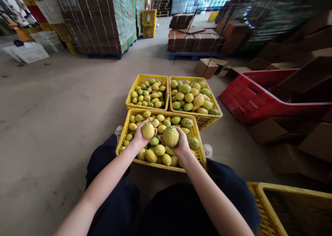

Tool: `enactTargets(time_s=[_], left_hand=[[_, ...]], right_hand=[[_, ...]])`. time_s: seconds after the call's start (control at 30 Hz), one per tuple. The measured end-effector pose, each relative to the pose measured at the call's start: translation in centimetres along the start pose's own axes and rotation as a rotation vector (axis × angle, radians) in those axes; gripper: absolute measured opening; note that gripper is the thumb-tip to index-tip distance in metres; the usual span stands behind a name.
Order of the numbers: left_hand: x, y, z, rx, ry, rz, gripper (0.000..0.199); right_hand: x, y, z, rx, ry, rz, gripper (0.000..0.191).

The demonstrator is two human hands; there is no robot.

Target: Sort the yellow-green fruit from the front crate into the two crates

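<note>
Over the near yellow crate (160, 166) I hold one lemon in each hand. My left hand (140, 135) is closed around a smaller round yellow lemon (148, 130). In my right hand (183, 142) sits a bigger, greener lemon (171, 136), its stem end facing up. Below both hands the crate is filled with yellow and green lemons (150, 156). Touching its far side are a left crate (126, 103) of small lemons and a right crate (219, 115) of larger ones.
A red crate (241, 101) and cardboard boxes (280, 160) lie to the right. Another yellow crate (269, 208) stands at the lower right. Flattened cartons (194, 42) on a blue pallet and a wrapped stack (90, 21) stand farther back. A person (17, 2) is at the upper left.
</note>
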State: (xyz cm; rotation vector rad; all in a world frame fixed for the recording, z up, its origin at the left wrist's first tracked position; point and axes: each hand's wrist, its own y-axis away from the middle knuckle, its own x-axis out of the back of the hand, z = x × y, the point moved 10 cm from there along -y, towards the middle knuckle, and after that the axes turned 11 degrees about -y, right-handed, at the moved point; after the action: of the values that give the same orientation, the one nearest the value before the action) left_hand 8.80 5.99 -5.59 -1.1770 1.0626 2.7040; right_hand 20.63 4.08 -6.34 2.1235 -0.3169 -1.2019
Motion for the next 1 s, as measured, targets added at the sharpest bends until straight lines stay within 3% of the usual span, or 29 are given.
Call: enactTargets(time_s=[0.13, 0.23, 0.53, 0.7, 1.0], left_hand=[[-1.1, 0.7, 0.9, -0.091, -0.139, -0.055, 0.031], [-1.3, 0.9, 1.1, -0.111, -0.160, -0.076, 0.033], [-1.2, 0.0, -0.7, 0.042, -0.044, -0.148, 0.038], [-1.2, 0.0, -1.2, 0.095, 0.051, -0.102, 0.041], [-1.1, -0.1, -0.3, 0.009, 0.053, -0.124, 0.037]], right_hand=[[-1.9, 0.7, -0.2, 0.049, 0.091, -0.186, 0.015], [-2.5, 1.0, -0.4, 0.089, 0.107, -0.227, 0.015], [-1.6, 0.3, 0.2, -0.023, -0.108, -0.155, 0.035], [-1.1, 0.3, 0.0, -0.030, -0.148, -0.084, 0.032], [-1.0, 0.3, 0.1, -0.034, -0.149, -0.066, 0.033]])
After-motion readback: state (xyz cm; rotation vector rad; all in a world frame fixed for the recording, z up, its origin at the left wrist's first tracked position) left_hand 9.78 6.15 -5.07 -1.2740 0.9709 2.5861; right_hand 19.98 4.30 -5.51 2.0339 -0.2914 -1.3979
